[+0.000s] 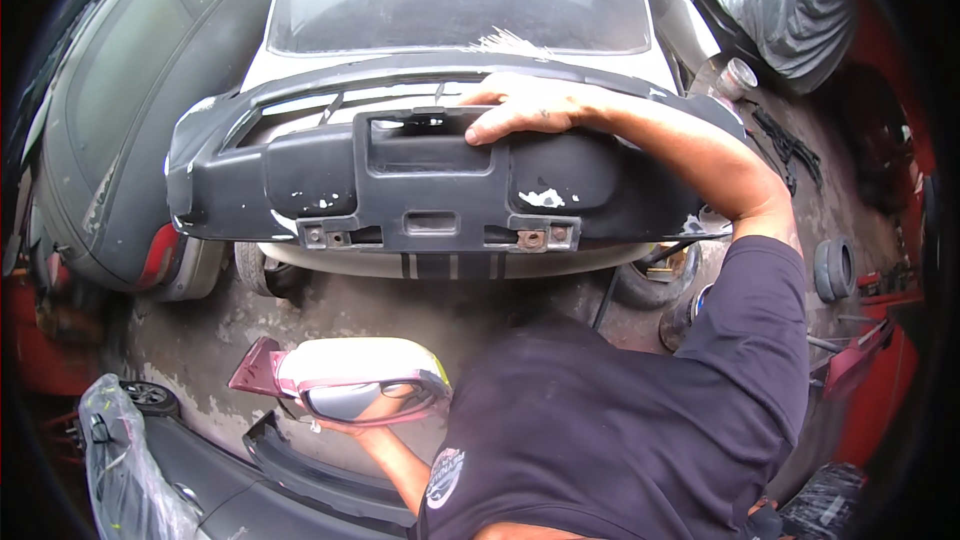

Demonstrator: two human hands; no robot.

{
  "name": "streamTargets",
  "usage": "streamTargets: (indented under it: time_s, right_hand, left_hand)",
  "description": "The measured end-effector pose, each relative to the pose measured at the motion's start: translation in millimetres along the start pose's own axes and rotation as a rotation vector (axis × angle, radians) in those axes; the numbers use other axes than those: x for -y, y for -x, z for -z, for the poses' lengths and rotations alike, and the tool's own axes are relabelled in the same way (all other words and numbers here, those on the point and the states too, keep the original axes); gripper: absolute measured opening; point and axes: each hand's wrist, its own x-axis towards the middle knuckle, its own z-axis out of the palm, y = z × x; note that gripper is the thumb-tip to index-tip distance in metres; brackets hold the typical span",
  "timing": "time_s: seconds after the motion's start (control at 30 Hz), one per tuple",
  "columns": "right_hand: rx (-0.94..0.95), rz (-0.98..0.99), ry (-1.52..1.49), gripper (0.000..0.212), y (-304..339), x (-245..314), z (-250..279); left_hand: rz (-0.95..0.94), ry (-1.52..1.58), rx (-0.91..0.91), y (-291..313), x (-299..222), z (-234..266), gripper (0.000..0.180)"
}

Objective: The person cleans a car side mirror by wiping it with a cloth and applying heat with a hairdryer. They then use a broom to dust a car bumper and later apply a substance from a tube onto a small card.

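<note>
A car side mirror, with a pale housing and a dark reddish mounting foot, is low at left of centre. My left hand holds it from below, fingers partly hidden behind it. Ahead of me a black car bumper lies across the end of a white car. White scuffs mark its surface and rusty bolts show on its lower brackets. Over its top edge my right hand is hooked, thumb on the front by the recessed middle panel and fingertips out of sight behind the edge.
A dark car stands close on the left. Near my left side is another dark car, partly under clear plastic. A tyre lies under the bumper's right end. Plastic sheeting covers something at the far right.
</note>
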Motion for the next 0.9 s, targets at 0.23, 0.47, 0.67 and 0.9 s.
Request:
streamTargets:
  time_s: [0.23,0.47,0.67,0.9]
  right_hand:
    - [0.125,-0.026,-0.006,0.069,3.8,54.7,61.0]
    - [-0.02,0.172,0.258,0.057,-33.1,70.8,118.9]
    - [-0.126,0.333,0.319,0.074,-79.3,57.5,156.6]
    - [-0.073,0.095,0.56,0.06,-83.3,157.7,164.2]
  left_hand:
    - [0.04,0.117,-0.023,1.0,0.3,-32.2,0.095]
    - [0.114,0.314,-0.107,9.2,4.4,-54.2,0.092]
    - [0.308,0.618,-0.127,7.6,16.7,-65.7,0.09]
    - [0.392,0.788,-0.183,27.0,-20.7,-64.0,0.088]
